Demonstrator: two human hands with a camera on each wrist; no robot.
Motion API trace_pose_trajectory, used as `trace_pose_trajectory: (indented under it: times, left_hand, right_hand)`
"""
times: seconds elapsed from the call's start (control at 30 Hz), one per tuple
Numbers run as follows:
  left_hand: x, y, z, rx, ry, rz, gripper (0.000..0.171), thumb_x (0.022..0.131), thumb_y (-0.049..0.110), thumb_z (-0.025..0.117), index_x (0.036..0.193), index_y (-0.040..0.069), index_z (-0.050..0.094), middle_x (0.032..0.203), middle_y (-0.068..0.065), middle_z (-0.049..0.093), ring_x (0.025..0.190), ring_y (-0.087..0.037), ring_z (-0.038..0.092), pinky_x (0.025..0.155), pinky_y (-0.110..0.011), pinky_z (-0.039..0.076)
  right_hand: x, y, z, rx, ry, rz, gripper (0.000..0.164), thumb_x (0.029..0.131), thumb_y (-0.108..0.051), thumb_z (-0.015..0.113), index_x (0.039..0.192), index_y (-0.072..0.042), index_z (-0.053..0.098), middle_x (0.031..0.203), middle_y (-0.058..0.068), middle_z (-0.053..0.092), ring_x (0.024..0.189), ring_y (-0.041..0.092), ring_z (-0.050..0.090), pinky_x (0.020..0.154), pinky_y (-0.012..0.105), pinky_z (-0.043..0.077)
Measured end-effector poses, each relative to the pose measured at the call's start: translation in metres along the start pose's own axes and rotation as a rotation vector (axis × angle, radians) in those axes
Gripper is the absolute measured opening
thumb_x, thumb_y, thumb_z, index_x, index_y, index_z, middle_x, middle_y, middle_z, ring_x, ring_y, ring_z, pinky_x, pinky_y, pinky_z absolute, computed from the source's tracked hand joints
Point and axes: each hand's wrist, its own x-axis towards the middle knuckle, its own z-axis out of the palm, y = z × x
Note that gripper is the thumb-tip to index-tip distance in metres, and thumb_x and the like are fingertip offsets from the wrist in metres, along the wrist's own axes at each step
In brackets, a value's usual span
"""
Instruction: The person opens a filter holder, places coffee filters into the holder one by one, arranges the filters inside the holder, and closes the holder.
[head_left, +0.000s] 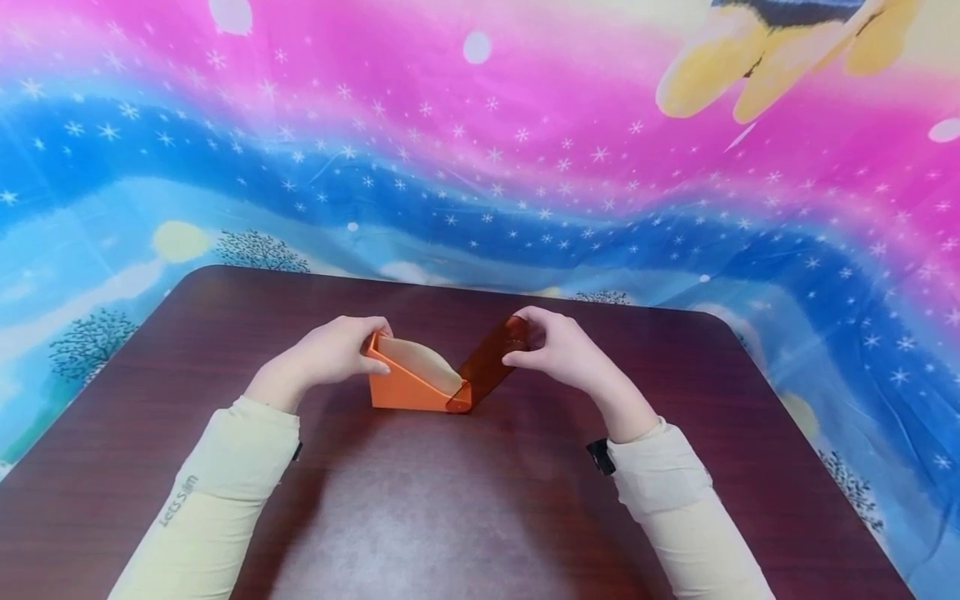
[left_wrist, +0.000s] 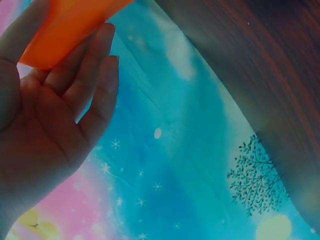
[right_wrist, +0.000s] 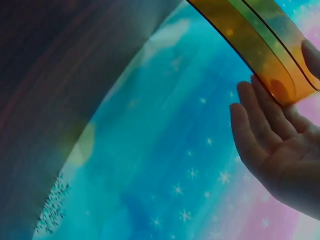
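Between the two hands is an orange box [head_left: 408, 392] with sloping sides and a see-through amber lid [head_left: 491, 358]. The lid is hinged at the box's low right end and stands swung up to the right. A beige piece with a curved top edge [head_left: 423, 360] rises inside the box. My left hand [head_left: 341, 350] grips the tall left end, thumb on the near side; the left wrist view shows its fingers around the orange wall [left_wrist: 65, 35]. With thumb and fingers, my right hand [head_left: 558, 346] pinches the lid's free end, also seen in the right wrist view.
A dark brown wooden table [head_left: 420, 517] with rounded far corners lies under the hands. Behind it hangs a pink and blue cloth [head_left: 450, 167] with snowflakes and trees, close against the table's far edge. Light sleeves cover both forearms.
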Motion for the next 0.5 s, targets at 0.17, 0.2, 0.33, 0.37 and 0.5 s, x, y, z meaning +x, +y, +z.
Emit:
trace_pose_trajectory:
  times: [0.17, 0.2, 0.33, 0.37, 0.5]
  left_hand:
    - [0.000, 0.003, 0.000, -0.029, -0.005, -0.014, 0.047, 0.081, 0.018, 0.073, 0.116, 0.003, 0.047, 0.100, -0.013, 0.063, 0.085, -0.022, 0.058, 0.081, -0.041, 0.050]
    - [0.000, 0.004, 0.000, -0.033, -0.007, -0.015, 0.046, 0.081, 0.018, 0.073, 0.115, 0.002, 0.046, 0.100, -0.013, 0.063, 0.085, -0.022, 0.058, 0.081, -0.041, 0.050]
    - [0.000, 0.005, 0.000, -0.039, -0.015, -0.027, 0.043, 0.081, 0.019, 0.072, 0.112, 0.003, 0.047, 0.098, -0.012, 0.063, 0.083, -0.022, 0.058, 0.079, -0.039, 0.050]
    - [0.000, 0.005, 0.000, -0.038, -0.014, -0.029, 0.043, 0.081, 0.019, 0.073, 0.111, 0.003, 0.047, 0.097, -0.012, 0.063, 0.083, -0.021, 0.058, 0.079, -0.039, 0.050]
    - [0.000, 0.004, -0.001, -0.046, -0.007, -0.020, 0.041, 0.081, 0.017, 0.073, 0.110, 0.003, 0.047, 0.094, -0.012, 0.062, 0.081, -0.021, 0.057, 0.078, -0.038, 0.050]
  right_hand:
    - [0.004, 0.001, 0.010, 0.084, 0.042, -0.018, 0.042, 0.078, -0.020, 0.076, 0.116, -0.012, 0.059, 0.106, 0.006, 0.067, 0.092, 0.019, 0.063, 0.084, 0.036, 0.052]
    - [0.005, 0.001, 0.012, 0.095, 0.050, -0.022, 0.042, 0.077, -0.020, 0.076, 0.115, -0.012, 0.059, 0.105, 0.006, 0.067, 0.091, 0.019, 0.063, 0.084, 0.036, 0.051]
    - [0.008, 0.001, 0.018, 0.113, 0.080, -0.023, 0.042, 0.076, -0.021, 0.077, 0.114, -0.012, 0.060, 0.106, 0.006, 0.067, 0.093, 0.019, 0.063, 0.086, 0.036, 0.050]
    - [0.009, 0.002, 0.019, 0.114, 0.083, -0.021, 0.042, 0.077, -0.022, 0.077, 0.114, -0.012, 0.060, 0.107, 0.006, 0.067, 0.095, 0.020, 0.062, 0.086, 0.037, 0.050]
    - [0.012, 0.002, 0.026, 0.107, 0.094, -0.017, 0.042, 0.077, -0.025, 0.076, 0.114, -0.013, 0.061, 0.109, 0.005, 0.066, 0.102, 0.022, 0.060, 0.090, 0.041, 0.048]
